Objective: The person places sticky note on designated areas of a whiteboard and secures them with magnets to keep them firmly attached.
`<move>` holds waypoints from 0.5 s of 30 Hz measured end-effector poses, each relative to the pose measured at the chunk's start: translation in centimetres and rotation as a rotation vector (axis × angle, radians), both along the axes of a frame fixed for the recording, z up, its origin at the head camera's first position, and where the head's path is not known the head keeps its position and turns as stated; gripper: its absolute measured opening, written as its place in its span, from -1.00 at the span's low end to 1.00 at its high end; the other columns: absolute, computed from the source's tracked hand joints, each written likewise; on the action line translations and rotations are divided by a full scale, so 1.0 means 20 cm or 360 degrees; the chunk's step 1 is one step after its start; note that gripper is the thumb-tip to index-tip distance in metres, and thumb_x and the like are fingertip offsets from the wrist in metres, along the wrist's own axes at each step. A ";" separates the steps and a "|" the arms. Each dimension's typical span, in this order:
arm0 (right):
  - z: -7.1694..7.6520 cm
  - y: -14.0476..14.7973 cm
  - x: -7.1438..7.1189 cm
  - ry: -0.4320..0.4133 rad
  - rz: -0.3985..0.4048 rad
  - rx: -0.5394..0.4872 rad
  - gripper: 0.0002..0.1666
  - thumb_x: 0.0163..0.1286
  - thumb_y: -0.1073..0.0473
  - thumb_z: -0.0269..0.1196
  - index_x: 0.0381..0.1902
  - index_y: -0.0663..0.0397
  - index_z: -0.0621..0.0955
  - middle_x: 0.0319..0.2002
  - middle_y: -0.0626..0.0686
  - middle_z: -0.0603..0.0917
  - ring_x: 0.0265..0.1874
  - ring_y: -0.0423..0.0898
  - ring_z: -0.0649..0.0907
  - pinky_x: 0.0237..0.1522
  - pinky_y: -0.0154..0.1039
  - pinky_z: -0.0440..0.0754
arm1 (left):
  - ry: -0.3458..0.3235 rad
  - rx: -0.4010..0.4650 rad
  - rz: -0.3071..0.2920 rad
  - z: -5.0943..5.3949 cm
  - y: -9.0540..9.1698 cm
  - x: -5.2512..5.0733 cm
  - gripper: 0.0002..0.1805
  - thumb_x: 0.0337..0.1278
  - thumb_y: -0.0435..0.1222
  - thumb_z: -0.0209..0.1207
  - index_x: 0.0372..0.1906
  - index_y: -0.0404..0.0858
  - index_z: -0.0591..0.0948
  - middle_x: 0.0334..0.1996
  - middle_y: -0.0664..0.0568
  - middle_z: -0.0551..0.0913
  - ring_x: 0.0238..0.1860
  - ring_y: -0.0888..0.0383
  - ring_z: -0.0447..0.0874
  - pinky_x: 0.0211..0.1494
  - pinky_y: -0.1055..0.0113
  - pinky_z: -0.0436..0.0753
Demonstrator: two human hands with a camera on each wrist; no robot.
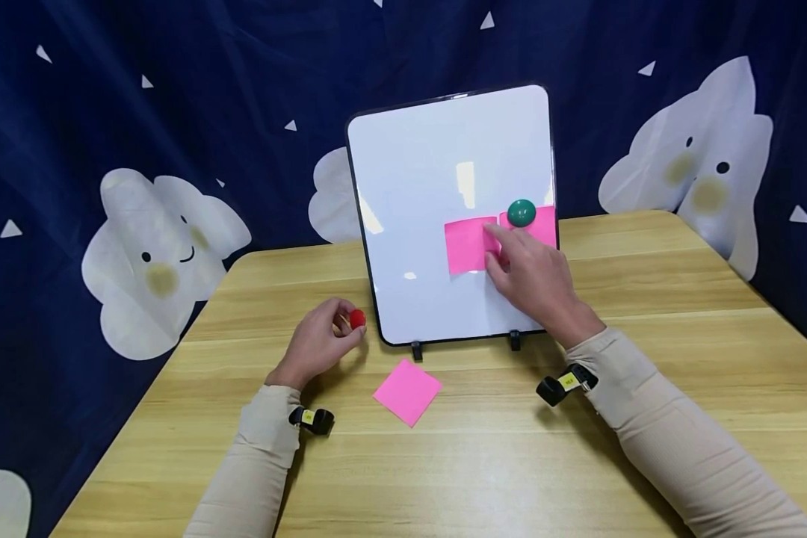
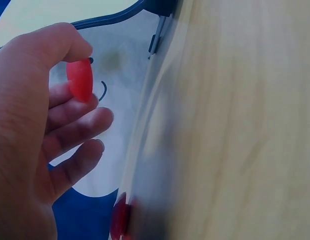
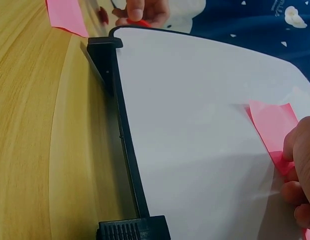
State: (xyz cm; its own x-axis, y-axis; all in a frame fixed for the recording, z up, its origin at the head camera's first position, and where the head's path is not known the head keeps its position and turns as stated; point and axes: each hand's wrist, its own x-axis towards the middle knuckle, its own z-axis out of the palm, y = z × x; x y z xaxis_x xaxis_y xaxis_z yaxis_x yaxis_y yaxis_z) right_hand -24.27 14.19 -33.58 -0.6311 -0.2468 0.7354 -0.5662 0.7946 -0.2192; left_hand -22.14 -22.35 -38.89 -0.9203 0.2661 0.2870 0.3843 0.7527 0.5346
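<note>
My left hand [image 1: 319, 338] pinches a round red magnet [image 1: 357, 319] between thumb and fingers, just left of the whiteboard's lower corner. The whiteboard [image 1: 430, 172] stands tilted back on small black feet. With thumb and fingers, my right hand [image 1: 538, 276] grips the right edge of a pink sticky note [image 1: 467, 245] and holds it against the board. To its right, a second pink note [image 1: 546, 224] is on the board under a green round magnet [image 1: 521, 213], partly hidden by that hand. The right wrist view shows the gripped note [image 3: 272, 125] with its far edge lifted.
A third pink note [image 1: 407, 393] lies on the wooden table [image 1: 498, 463] in front of the board. Another red magnet [image 2: 119, 217] rests on the table by my left hand. A dark blue curtain [image 1: 242, 75] with white clouds hangs behind.
</note>
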 end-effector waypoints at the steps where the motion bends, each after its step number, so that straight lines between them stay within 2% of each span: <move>1: 0.00 0.00 0.00 -0.0001 -0.0001 0.0001 -0.47 0.32 0.22 0.34 0.24 0.18 0.57 -0.39 0.10 0.62 -0.53 -0.05 0.56 -0.57 -0.20 0.47 | 0.0008 0.0003 0.0003 0.00 0.00 0.00 -0.67 0.12 -0.13 0.35 -0.10 -0.18 0.56 -0.30 0.10 0.61 -0.35 0.17 0.60 -0.26 0.22 0.59; 15: 0.01 -0.01 0.01 -0.0052 -0.0018 0.0008 -0.46 0.33 0.21 0.34 0.26 0.17 0.57 -0.46 0.07 0.63 -0.58 -0.08 0.53 -0.58 -0.21 0.42 | 0.0074 0.0056 0.0034 0.00 0.00 0.01 -0.65 0.16 -0.10 0.34 -0.07 -0.18 0.55 -0.34 0.09 0.60 -0.38 0.18 0.58 -0.31 0.22 0.58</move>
